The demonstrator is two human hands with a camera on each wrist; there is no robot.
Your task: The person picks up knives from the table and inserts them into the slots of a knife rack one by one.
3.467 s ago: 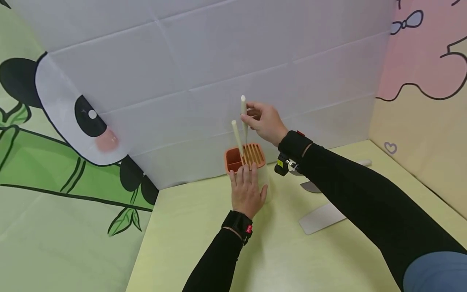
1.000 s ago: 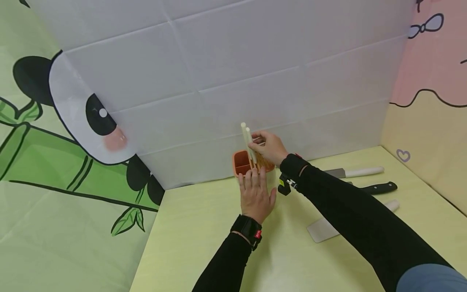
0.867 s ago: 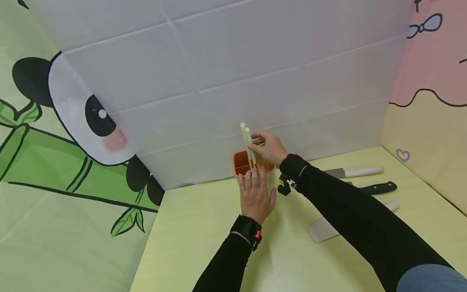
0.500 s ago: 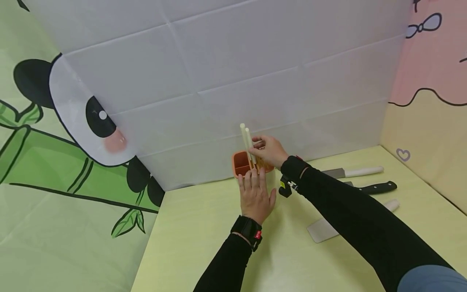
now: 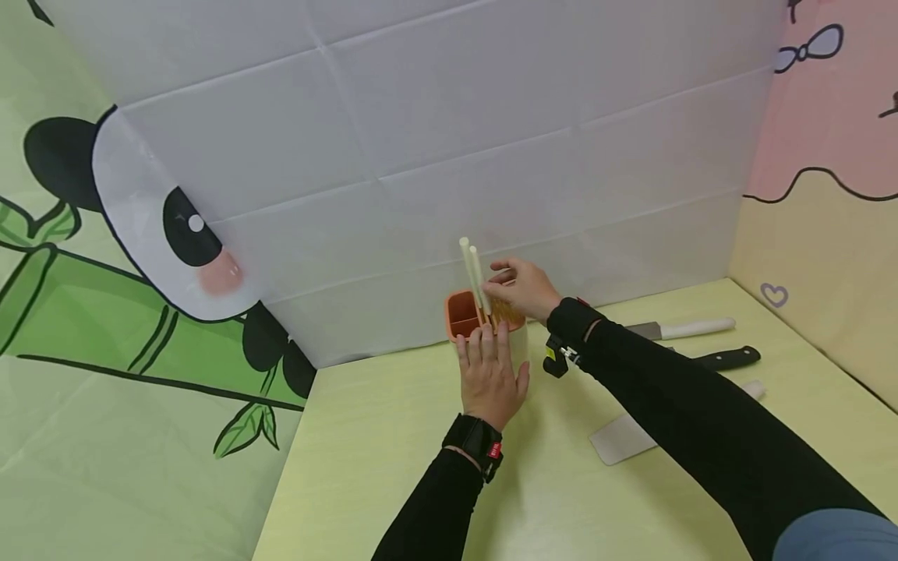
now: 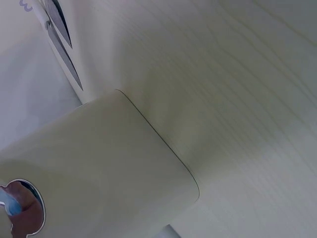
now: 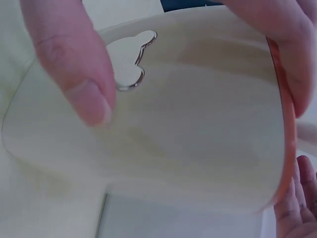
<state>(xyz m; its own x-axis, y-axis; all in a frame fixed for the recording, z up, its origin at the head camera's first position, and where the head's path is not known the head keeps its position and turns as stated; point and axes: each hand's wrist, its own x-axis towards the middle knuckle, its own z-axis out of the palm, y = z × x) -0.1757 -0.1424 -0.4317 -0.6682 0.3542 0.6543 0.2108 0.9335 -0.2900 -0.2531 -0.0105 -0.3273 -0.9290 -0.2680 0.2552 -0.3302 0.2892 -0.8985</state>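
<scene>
Two pale handles [image 5: 477, 274] up in holder [image 5: 520, 344]

Holder stands on tabletop [image 5: 379, 444] near back wall [image 5: 393, 226]. Left hand [image 5: 491, 380] flat on its front, fingertips at rim. Right hand [image 5: 526, 290] just beside handles, fingers loose, grasping nothing. Black-handled knife [image 5: 728, 359] off right.

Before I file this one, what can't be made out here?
Head: whatever extends below the pale handles, hidden by the holder.
Head: most of the black-handled knife's blade, behind the right sleeve.
Head: whether the right hand touches a handle; the gap's too small.
Left wrist: the holder's top, cut off by the left edge.
</scene>
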